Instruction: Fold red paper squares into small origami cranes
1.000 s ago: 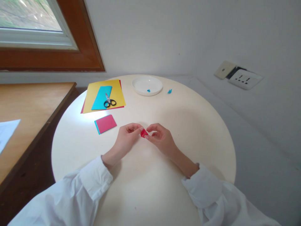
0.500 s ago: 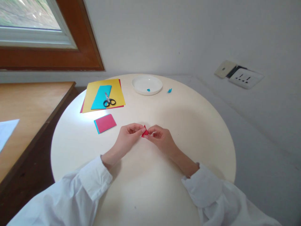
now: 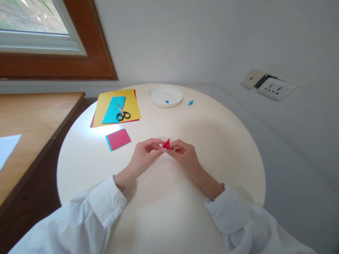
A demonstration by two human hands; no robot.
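A small folded red paper [image 3: 166, 144] is pinched between both hands just above the middle of the round table [image 3: 164, 218]. My left hand [image 3: 147, 151] grips its left side between thumb and fingertips. From the other side, my right hand [image 3: 184, 155] holds it with thumb and index finger, the thumbs almost meeting. A pointed red flap sticks up between the fingers; the paper's lower part is hidden. Left of my left hand lies a stack of red and blue paper pieces [image 3: 119, 139].
Scissors [image 3: 122, 113] with black handles rest on blue paper [image 3: 112, 110], over yellow paper [image 3: 135, 109]. At the back stands a white plate [image 3: 169, 91] with a blue paper bit in it. A small folded blue paper [image 3: 191, 102] lies beside the plate. A wooden desk [image 3: 47, 120] is at left.
The red paper has been turned between the fingers, from a flat diamond shape to a pointed flap standing up. Both hands have come closer together; the things on the table have stayed put.
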